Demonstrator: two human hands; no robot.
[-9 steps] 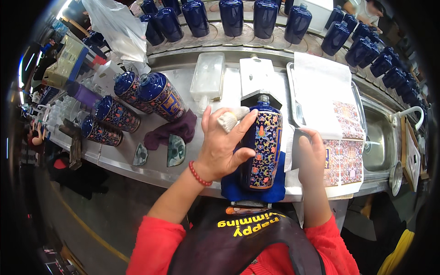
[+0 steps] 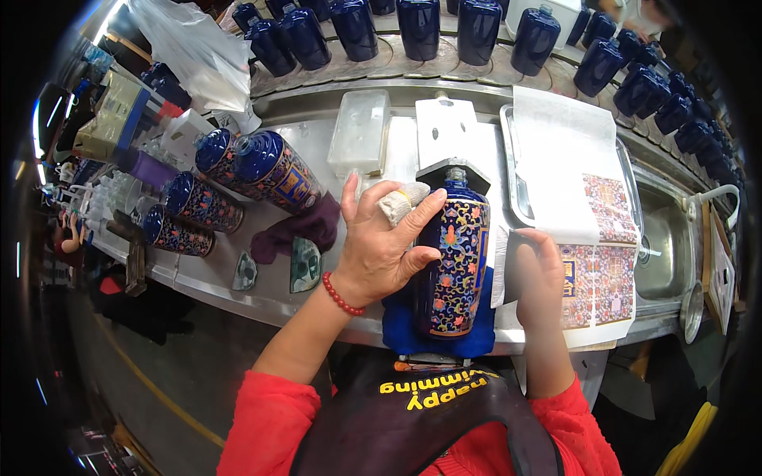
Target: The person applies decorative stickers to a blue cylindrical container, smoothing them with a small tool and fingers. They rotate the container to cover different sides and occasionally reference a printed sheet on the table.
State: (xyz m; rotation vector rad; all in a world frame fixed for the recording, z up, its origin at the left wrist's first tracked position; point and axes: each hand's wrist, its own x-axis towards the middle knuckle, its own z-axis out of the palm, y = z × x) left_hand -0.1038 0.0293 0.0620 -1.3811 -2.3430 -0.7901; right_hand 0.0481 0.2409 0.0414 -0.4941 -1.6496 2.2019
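Observation:
A dark blue bottle (image 2: 451, 270) with a colourful floral decal lies on a blue cloth (image 2: 403, 325), its neck pointing away from me against a dark angled rest (image 2: 433, 166). My left hand (image 2: 381, 246) has its fingers spread, with the thumb and a forefinger touching the bottle's left side. A whitish cloth wrap (image 2: 397, 206) with a yellow band sits at one of its fingers. On the bottle's right, my right hand (image 2: 541, 274) pinches a flat grey scraper-like piece (image 2: 520, 266) with a pale, fringe-like edge close beside the bottle.
Printed decal sheets (image 2: 595, 285) and white paper (image 2: 559, 151) lie on a tray at right, before a steel sink (image 2: 663, 238). Decorated bottles (image 2: 274, 170), a purple cloth (image 2: 305, 230) and a clear plastic box (image 2: 359, 131) are at left. Plain blue bottles (image 2: 419, 28) line the conveyor behind.
The plain blue bottles on the conveyor have shifted to the right. Both hands stay in nearly the same place at the bottle.

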